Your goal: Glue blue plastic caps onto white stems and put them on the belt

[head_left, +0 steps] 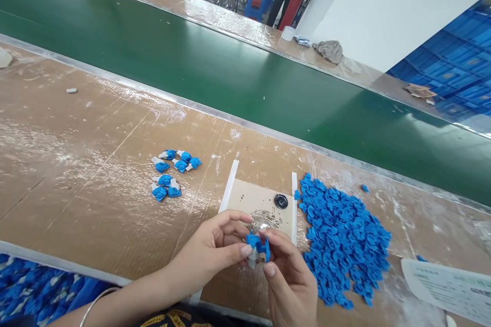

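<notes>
Work is held in the air at the near middle of the scene, above the tabletop [184,260]: a small blue-and-grey piece, apparently moulded plastic [252,241], sits between two bare hands. The left hand [220,242] is closed in a pinch, its thumb pressed along the near left side of the piece, its other fingers curled behind. The right hand [290,272] is curled with a small gap between thumb and forefinger, the tips at the blue right-hand part of the piece; whether that part is separate or joined to the rest cannot be told. The grey end points down toward the near side. Handling, judged by look: very light, fairly stiff in the body, with thin blue edges that could flex or nick under hard pressure; the smooth surface may turn in the fingers. Best hold: fingertip pinch on the thicker blue-and-grey body, thin edges left free. Below and beyond lies a beige cardboard sheet [245,191] flanked by white strips [229,186], with a black ridged disc [281,201] at its far right. To the right, a heap of loose blue parts [345,240]; to the left, small clusters of blue-and-grey pieces [164,181]. At the near left edge, a mass of similar blue-and-grey items [42,288]. On the far side, a green belt [230,76] runs across.
</notes>
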Tool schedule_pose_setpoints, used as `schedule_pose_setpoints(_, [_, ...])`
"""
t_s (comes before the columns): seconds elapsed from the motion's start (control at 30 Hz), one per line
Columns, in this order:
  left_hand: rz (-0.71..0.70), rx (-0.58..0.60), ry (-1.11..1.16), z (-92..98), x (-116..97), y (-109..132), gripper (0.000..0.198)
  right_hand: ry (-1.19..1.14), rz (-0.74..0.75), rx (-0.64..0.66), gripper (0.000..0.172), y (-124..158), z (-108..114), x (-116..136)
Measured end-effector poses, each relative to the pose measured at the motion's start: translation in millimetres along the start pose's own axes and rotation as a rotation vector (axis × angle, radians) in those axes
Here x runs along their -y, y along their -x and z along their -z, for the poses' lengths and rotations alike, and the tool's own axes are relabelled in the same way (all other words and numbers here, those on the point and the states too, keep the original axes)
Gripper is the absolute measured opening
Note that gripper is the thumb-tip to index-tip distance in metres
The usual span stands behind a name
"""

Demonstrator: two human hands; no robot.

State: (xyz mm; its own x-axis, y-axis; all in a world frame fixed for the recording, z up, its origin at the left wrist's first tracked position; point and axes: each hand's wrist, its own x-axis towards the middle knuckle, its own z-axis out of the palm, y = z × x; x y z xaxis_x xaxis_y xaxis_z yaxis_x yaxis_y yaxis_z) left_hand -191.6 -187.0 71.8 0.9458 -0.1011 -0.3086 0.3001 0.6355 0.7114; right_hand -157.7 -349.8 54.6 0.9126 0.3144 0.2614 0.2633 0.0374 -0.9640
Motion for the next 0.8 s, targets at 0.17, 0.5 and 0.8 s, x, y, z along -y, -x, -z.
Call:
schedule_pose_setpoints(0.17, [0.009, -0.042, -0.079, 0.7, 2.0, 3.3, 0.039, 0.171, 0.025, 0.019, 0.024, 3.7, -0.2, 1.7])
schedule_pose_setpoints(0.5, [-0.009, -0.05, -0.22, 1.3, -6.4, 4.6, 0.033, 0.435, 0.185, 0.066, 0.025, -0.6, -7.3, 11.3])
schedule_pose_setpoints(0.8, [0.06, -0.105, -0.301, -1.9, -5.0, 5.9, 0.041, 0.45, 0.219, 0.113, 0.024, 1.5, -14.4, 15.6])
